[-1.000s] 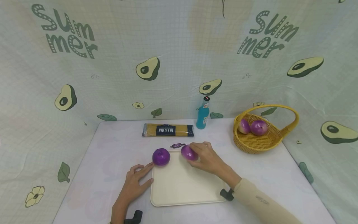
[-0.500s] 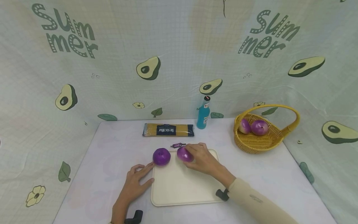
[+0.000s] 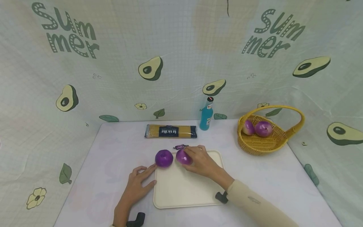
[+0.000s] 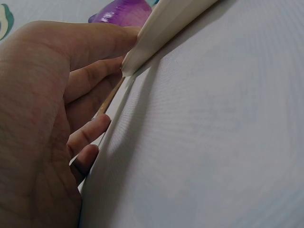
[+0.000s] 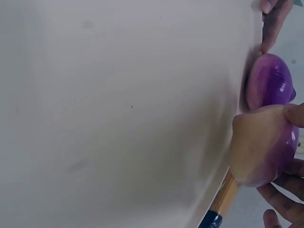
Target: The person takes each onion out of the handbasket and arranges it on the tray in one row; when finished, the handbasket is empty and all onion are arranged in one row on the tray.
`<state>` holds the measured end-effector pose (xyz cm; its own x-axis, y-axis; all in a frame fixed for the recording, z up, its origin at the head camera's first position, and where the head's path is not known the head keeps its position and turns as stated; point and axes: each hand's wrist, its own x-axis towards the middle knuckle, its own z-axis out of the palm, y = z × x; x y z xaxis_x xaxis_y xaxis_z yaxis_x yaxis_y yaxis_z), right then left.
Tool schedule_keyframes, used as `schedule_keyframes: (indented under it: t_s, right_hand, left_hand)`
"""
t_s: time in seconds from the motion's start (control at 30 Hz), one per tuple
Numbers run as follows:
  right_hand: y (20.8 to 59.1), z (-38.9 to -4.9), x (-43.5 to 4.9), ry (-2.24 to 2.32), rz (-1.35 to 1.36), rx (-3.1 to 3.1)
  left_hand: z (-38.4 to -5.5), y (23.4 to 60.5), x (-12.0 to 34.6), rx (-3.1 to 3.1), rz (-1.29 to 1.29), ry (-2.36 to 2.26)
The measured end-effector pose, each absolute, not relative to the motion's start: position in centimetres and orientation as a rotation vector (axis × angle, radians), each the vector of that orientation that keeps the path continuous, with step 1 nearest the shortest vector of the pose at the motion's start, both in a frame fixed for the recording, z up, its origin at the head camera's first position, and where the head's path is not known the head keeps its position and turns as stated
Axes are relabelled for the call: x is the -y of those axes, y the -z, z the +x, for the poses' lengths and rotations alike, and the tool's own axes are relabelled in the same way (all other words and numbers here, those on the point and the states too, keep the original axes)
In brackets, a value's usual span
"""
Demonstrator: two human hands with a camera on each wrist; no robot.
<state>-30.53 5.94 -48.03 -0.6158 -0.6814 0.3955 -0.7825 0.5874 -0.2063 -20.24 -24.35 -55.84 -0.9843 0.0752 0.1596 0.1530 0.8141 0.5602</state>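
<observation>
A purple-and-cream turnip (image 3: 183, 157) is gripped by my right hand (image 3: 202, 162) over the back part of the cream tray (image 3: 184, 190). Its pale underside shows in the right wrist view, where the held turnip (image 5: 261, 147) overlaps the second turnip (image 5: 268, 80). That other turnip (image 3: 164, 158) rests at the tray's back left corner. My left hand (image 3: 139, 184) lies at the left side of the tray, with fingertips touching the rim. In the left wrist view, the fingers (image 4: 99, 40) reach to the tray edge (image 4: 164, 28) and hold nothing.
A small purple-wrapped candy (image 3: 180, 147) lies just behind the tray. Farther back are a spaghetti packet (image 3: 170, 131) and a blue bottle (image 3: 206, 116). At the right stands a wicker basket (image 3: 258, 149) with two more turnips inside.
My right hand has moved left with its turnip, closer to the one at the corner. The left hand has stayed at the tray's rim.
</observation>
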Motion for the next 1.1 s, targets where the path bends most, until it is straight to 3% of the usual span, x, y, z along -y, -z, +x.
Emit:
schedule_keyframes:
  t_s: [1.1]
  right_hand:
    - [49.3, -30.5, -4.8, -0.713, 1.170, 2.661]
  left_hand:
    - [-20.2, 55.9, 24.4, 2.874, -0.176, 0.926]
